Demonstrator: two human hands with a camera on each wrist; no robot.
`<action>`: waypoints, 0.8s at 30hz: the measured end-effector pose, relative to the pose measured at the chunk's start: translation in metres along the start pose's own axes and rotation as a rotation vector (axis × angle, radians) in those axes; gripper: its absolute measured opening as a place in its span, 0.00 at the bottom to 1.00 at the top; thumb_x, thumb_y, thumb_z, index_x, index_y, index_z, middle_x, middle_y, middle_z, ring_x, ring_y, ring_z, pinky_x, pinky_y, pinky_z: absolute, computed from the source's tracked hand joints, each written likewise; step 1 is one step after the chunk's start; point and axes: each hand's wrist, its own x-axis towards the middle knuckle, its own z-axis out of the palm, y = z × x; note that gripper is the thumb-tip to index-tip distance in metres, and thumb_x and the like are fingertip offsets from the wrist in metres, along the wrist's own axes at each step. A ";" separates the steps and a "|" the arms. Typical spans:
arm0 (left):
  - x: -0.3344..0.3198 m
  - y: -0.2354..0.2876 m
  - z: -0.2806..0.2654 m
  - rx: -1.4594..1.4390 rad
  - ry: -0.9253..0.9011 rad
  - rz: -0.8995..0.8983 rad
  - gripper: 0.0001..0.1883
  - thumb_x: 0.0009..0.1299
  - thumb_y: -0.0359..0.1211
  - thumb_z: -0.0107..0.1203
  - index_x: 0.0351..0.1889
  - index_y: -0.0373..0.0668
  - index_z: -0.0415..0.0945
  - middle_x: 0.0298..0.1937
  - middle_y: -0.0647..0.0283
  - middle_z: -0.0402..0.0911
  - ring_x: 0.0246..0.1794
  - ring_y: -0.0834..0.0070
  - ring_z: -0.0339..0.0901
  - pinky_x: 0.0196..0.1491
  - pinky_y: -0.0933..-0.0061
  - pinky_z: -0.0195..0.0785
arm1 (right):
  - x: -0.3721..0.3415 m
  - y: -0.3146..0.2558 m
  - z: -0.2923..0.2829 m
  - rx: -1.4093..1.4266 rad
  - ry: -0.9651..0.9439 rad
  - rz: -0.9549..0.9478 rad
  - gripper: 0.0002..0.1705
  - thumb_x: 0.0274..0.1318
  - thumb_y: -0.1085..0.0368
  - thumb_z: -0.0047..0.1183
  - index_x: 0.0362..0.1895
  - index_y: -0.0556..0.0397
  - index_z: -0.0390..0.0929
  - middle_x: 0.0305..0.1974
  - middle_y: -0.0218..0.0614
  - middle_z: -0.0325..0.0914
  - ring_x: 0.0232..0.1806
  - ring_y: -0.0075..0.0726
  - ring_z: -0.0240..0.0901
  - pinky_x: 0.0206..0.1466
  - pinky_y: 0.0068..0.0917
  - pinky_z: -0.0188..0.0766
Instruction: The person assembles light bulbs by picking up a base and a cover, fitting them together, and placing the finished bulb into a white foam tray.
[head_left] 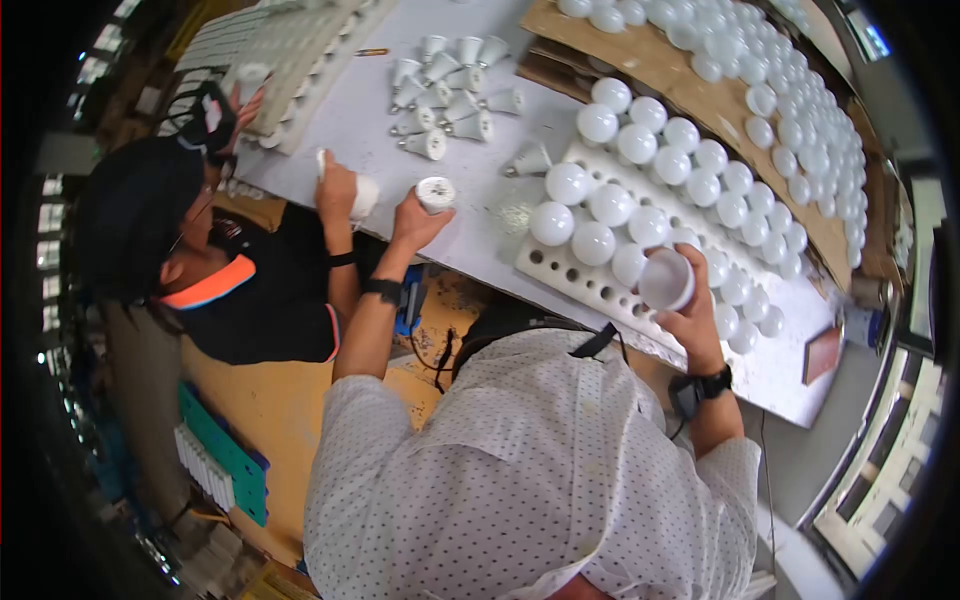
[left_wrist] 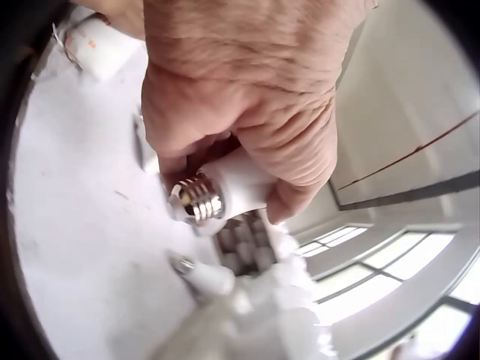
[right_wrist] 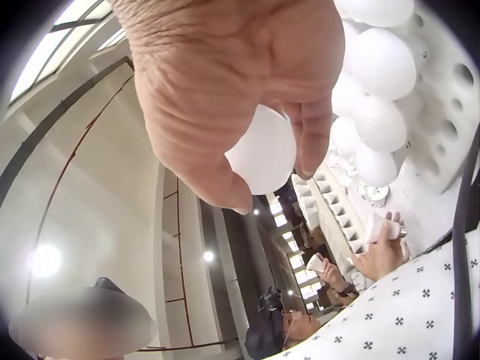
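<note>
My left hand (head_left: pixel 418 228) grips an LED bulb base (head_left: pixel 436 192) over the table edge, its round open face up in the head view. In the left wrist view the metal screw cap (left_wrist: pixel 199 201) sticks out between thumb and fingers. With my right hand (head_left: pixel 702 318) I hold a white bulb cover (head_left: pixel 666 280) by its sides, its hollow opening facing the head camera. The cover is in front of the near edge of a white foam tray (head_left: pixel 548 262) with rows of round white bulbs (head_left: pixel 593 243). The two held parts are well apart.
Several bulb bases (head_left: pixel 455 95) lie loose on the white table (head_left: pixel 345 110), another base (head_left: pixel 530 158) beside the tray. Many bulbs stand on cardboard (head_left: pixel 620 50) at the far right. A person (head_left: pixel 250 290) works close on my left near white trays (head_left: pixel 310 80).
</note>
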 end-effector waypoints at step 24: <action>-0.073 0.178 0.035 -0.444 -1.097 0.211 0.29 0.49 0.40 0.68 0.45 0.33 0.71 0.33 0.63 0.77 0.30 0.80 0.74 0.34 0.79 0.69 | 0.000 0.020 0.020 -0.560 -0.069 -0.203 0.39 0.26 0.66 0.69 0.50 0.54 0.67 0.46 0.37 0.72 0.48 0.33 0.69 0.53 0.29 0.65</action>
